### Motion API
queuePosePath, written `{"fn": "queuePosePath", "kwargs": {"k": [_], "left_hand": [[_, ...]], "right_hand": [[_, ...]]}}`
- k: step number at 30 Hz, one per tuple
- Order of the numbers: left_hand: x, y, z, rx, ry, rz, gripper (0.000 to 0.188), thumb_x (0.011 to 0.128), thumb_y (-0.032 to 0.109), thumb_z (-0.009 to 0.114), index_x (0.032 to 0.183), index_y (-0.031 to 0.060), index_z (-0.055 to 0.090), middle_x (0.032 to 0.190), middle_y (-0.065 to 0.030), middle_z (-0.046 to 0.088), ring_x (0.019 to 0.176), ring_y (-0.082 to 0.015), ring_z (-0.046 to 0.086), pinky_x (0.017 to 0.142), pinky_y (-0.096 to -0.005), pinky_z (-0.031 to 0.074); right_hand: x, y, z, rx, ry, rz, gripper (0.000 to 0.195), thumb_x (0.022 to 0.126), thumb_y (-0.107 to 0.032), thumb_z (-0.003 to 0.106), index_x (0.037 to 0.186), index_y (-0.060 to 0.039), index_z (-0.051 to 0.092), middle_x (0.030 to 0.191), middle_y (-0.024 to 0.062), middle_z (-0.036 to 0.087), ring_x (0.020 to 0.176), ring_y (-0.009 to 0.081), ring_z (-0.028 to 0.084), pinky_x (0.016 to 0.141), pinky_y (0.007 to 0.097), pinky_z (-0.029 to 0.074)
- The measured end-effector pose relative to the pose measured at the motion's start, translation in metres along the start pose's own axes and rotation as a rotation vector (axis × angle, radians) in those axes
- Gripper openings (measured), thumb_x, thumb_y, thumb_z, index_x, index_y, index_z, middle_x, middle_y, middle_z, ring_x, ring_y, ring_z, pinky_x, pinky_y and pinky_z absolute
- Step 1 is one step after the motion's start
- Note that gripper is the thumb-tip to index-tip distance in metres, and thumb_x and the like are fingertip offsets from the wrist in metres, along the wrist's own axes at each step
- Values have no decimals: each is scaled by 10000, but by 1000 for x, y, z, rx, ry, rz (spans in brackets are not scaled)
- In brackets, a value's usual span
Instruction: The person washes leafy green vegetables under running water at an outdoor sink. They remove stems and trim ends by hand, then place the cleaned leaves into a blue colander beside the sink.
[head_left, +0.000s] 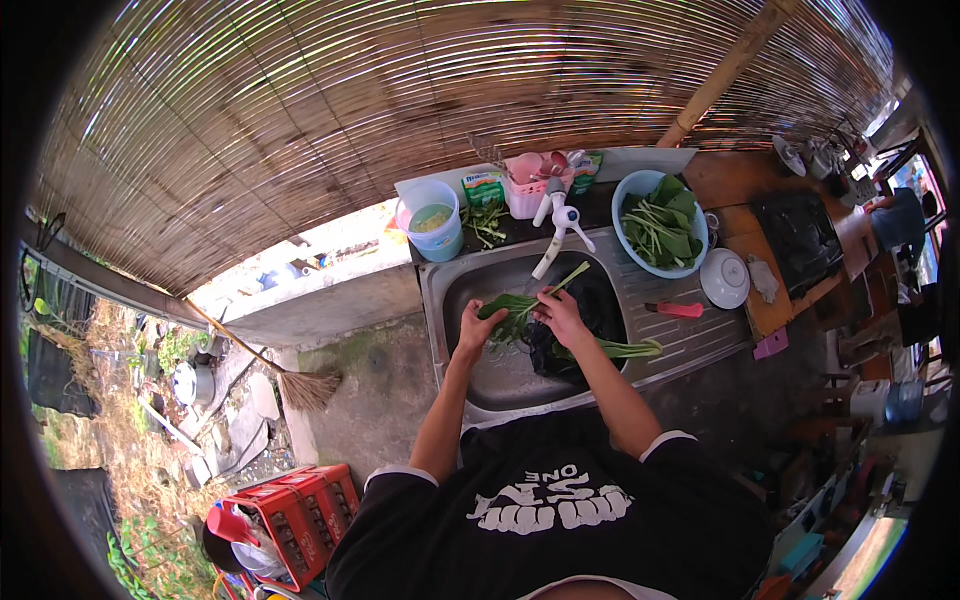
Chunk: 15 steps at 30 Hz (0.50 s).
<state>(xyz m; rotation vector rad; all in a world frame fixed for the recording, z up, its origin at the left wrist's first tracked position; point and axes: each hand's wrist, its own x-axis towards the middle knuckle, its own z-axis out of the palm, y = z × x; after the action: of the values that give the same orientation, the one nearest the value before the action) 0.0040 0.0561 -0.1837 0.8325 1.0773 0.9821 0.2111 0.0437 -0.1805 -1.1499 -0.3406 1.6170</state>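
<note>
Over a stainless steel sink (480, 390), both my hands are on a stalk of leafy greens (517, 306). My left hand (480, 326) grips the leaf end, and my right hand (561, 315) pinches the pale green stem. Below them in the basin lies a black plastic bag (555, 360). More green stems (630, 349) stick out past the basin's right edge, under my right forearm. Just beyond my hands, the white faucet (559, 217) points its spout into the basin. Whether water runs from it is hard to tell.
A light blue basin (621, 240) of greens and a red-handled knife (679, 309) rest on the drainboard, near a white bowl (724, 277). Behind the sink stand a bucket (439, 244), cut stems (486, 221) and a pink basket (525, 201). A person (900, 217) is far right.
</note>
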Motion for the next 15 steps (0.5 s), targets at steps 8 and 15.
{"fn": "queuePosePath", "kwargs": {"k": [8,15], "left_hand": [[4,8,16,103,-9,58,431,768,100,823,834,127,397,804,27,531,734,-59,528,638,-230,445],[3,13,16,288,-10,115,422,766,162,814,1061,69,527,1053,-88,636,930,-151,604,775,-297,477]], "right_hand": [[-3,-8,-10,17,30,-17,297,908,-94,652,1163,-117,503,969,49,634,825,181,639,754,345,525],[-9,-9,-6,-55,63,-114,466,902,-64,662,1312,-89,443,943,64,631,822,181,645,750,343,532]]}}
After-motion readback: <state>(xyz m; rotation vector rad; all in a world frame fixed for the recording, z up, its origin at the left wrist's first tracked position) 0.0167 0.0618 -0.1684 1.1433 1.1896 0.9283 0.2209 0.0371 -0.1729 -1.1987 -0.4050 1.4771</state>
